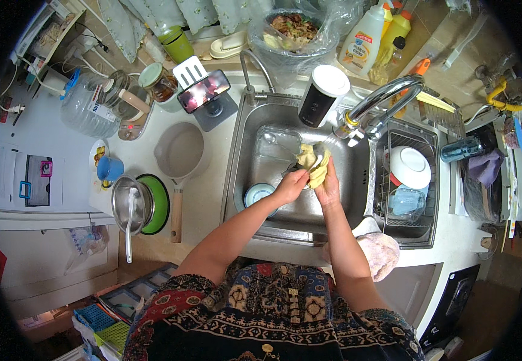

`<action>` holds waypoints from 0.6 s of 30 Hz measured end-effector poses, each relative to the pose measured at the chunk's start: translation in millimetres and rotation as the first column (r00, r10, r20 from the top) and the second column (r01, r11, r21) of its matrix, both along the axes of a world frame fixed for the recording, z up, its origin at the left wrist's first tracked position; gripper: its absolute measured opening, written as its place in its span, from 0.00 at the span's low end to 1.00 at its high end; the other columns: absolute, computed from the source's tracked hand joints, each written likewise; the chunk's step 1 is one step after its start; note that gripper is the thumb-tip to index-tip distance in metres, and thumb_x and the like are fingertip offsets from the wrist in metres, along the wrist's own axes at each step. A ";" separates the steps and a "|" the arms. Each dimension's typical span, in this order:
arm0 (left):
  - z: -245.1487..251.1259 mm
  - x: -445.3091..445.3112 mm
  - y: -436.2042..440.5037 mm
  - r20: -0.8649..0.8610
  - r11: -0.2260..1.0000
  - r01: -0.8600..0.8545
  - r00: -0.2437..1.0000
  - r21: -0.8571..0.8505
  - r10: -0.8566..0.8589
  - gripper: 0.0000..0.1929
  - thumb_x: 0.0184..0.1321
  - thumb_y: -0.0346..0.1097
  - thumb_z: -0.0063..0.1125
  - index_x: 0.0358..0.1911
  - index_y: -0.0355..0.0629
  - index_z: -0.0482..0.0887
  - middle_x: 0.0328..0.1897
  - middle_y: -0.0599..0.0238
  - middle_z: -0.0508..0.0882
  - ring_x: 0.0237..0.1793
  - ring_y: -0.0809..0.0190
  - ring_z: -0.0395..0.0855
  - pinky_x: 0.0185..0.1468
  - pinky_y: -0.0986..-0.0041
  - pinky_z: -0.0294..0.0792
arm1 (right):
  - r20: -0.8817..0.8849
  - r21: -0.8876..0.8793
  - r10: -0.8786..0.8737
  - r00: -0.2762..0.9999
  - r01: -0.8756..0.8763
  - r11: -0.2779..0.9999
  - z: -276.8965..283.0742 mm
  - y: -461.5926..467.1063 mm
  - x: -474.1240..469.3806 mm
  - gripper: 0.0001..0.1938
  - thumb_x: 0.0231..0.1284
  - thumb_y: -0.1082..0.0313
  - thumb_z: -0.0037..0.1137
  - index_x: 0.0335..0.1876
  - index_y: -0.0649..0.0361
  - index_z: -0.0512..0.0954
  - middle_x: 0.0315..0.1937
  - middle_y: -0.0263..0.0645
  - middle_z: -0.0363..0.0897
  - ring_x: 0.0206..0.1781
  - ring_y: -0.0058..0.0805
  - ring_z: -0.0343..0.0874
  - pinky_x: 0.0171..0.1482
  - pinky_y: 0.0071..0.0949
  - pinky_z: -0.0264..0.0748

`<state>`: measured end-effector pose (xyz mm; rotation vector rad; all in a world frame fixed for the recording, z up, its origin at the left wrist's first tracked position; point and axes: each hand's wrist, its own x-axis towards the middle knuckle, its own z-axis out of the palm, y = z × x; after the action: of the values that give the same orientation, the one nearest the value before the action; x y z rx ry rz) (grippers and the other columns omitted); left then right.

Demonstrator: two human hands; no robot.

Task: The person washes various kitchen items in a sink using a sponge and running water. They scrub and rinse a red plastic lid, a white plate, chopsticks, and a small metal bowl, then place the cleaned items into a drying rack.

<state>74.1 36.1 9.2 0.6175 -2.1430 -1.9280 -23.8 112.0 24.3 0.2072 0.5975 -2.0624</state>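
Note:
Over the stainless steel sink (333, 212), my right hand (328, 187) holds a yellow cloth (318, 175) below the faucet (355, 117). My left hand (291, 186) grips a utensil with a pale handle, seemingly a spoon (318, 158), whose rounded metal end rests against the cloth. What else lies under the fingers is hidden. A clear glass container (277, 143) lies in the sink's upper left. Near my left forearm, a light blue bowl (258, 194) sits in the lower left of the sink, partly covered by that arm.
Left of the sink are a saucepan (180, 151), a steel bowl (130, 203) with a white spoon across it and a phone (203, 91) on a stand. A black-and-white canister (322, 99) stands behind. On the right, a dish rack (407, 221) holds a white bowl (410, 167).

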 end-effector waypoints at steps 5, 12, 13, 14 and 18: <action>8.3 -4.1 2.5 0.093 0.976 -0.007 0.996 0.217 -0.014 0.14 0.64 0.41 0.38 0.29 0.39 0.72 0.19 0.75 0.70 0.23 0.75 0.64 0.28 0.81 0.59 | -0.359 0.373 0.179 0.916 -0.034 0.927 -16.2 13.4 -19.8 0.15 0.62 0.57 0.43 0.45 0.61 0.69 0.37 0.37 0.75 0.36 0.27 0.76 0.39 0.27 0.75; 19.0 -11.0 1.5 0.030 0.991 0.106 0.994 -0.079 -0.104 0.14 0.64 0.41 0.39 0.29 0.38 0.71 0.19 0.75 0.69 0.23 0.73 0.63 0.30 0.79 0.60 | -0.050 0.319 -0.106 0.993 0.117 0.941 -29.2 5.6 -41.0 0.20 0.64 0.51 0.29 0.51 0.55 0.69 0.45 0.41 0.73 0.44 0.40 0.74 0.46 0.40 0.71; 20.4 -11.9 0.3 0.072 0.991 0.112 0.992 -0.068 -0.107 0.14 0.64 0.41 0.39 0.29 0.39 0.71 0.20 0.75 0.69 0.23 0.73 0.64 0.30 0.79 0.61 | 0.020 0.293 -0.132 0.991 0.121 0.948 -27.2 5.4 -41.3 0.20 0.64 0.52 0.28 0.51 0.55 0.68 0.46 0.41 0.73 0.46 0.40 0.73 0.49 0.41 0.70; 16.9 -12.5 3.1 0.012 0.998 0.039 0.999 -0.044 -0.038 0.14 0.64 0.41 0.39 0.28 0.39 0.71 0.19 0.76 0.68 0.23 0.73 0.63 0.29 0.79 0.60 | 0.070 0.215 -0.187 0.980 0.168 0.962 -38.2 2.3 -41.2 0.21 0.64 0.55 0.25 0.52 0.56 0.68 0.49 0.42 0.71 0.50 0.40 0.70 0.54 0.43 0.65; 4.9 -17.7 14.7 -0.122 0.960 -0.182 0.970 0.212 0.211 0.14 0.64 0.43 0.39 0.26 0.43 0.70 0.17 0.77 0.64 0.20 0.76 0.59 0.24 0.83 0.54 | 0.170 0.073 -0.274 0.947 0.265 0.961 -40.6 -0.2 -22.9 0.18 0.65 0.56 0.28 0.49 0.56 0.69 0.44 0.36 0.74 0.47 0.34 0.73 0.52 0.39 0.68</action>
<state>56.4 50.8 14.0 0.6762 -1.7455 -2.0231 -46.7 111.8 -16.3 0.5235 0.5327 -2.2619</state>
